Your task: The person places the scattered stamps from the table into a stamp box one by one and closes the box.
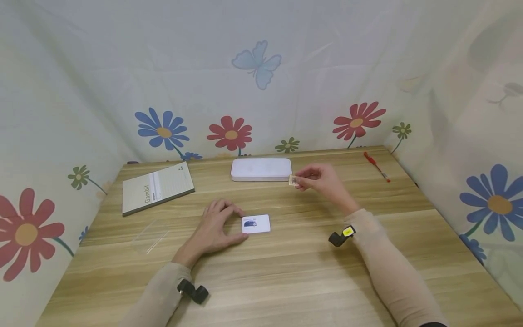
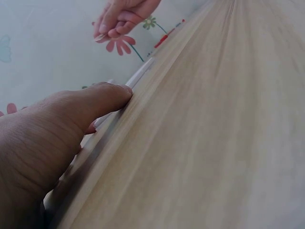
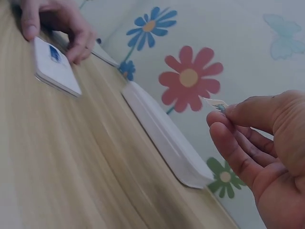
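My left hand (image 1: 215, 225) rests on the wood table, gripping a flat white rounded block (image 1: 261, 223) by its left end, thumb at the near corner and fingers at the far one. A dark blue picture marks the block's top, and a line runs along its edge in the right wrist view. Raised over the table, my right hand (image 1: 323, 181) pinches a small stamp-like piece (image 1: 293, 180) between thumb and fingertips. That piece has a pale border and dark print. In the right wrist view its lower part is hidden behind the thumb (image 3: 255, 112).
A long white case (image 1: 261, 168) lies at the back, just left of the right hand. The Gambit notebook (image 1: 143, 193) is at the back left, with a clear plastic piece (image 1: 151, 236) nearer. A red pen (image 1: 377, 166) lies at the back right. Flowered cloth encloses the table.
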`<state>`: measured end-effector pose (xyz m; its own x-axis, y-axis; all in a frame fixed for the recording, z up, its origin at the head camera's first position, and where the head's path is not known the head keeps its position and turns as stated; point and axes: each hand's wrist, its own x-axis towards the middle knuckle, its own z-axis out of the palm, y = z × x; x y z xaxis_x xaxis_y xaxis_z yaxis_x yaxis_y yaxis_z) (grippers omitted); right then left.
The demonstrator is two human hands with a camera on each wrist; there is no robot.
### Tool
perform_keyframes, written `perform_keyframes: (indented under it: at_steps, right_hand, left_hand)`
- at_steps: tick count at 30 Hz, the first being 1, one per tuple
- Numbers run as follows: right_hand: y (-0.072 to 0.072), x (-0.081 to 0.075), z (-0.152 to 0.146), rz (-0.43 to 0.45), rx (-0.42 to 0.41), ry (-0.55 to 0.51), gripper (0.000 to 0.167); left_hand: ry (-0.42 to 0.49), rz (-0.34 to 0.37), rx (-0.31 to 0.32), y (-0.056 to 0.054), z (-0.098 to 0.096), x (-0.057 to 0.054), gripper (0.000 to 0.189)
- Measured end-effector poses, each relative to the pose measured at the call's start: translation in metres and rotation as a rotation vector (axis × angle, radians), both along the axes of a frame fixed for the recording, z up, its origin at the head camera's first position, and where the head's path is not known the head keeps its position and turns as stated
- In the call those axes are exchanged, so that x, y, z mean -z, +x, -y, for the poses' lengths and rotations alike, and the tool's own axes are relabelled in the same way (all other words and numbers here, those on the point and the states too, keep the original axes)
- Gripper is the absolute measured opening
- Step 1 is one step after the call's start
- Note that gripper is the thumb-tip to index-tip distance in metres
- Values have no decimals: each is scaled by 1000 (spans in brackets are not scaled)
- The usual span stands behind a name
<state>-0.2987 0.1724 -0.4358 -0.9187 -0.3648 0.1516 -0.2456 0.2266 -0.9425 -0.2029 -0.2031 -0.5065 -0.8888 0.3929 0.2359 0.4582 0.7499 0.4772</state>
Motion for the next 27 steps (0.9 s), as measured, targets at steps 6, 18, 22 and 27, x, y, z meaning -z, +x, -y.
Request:
perform_keyframes:
  at_steps: [6, 18, 22, 27]
  right_hand:
    - [13, 5, 27, 62, -77, -15, 17]
    - [32, 30, 62, 128, -268, 9, 9]
    - [36, 34, 65, 140, -304, 46, 9]
    - [38, 40, 70, 134, -331, 79, 8]
  left_hand:
    - [0, -7, 0, 0, 1, 1, 56]
    - [-5, -13, -1, -1, 0, 1, 56]
    - [-5, -15, -1, -1, 0, 1, 56]
    - [-5, -13, -1, 0, 0, -1, 56]
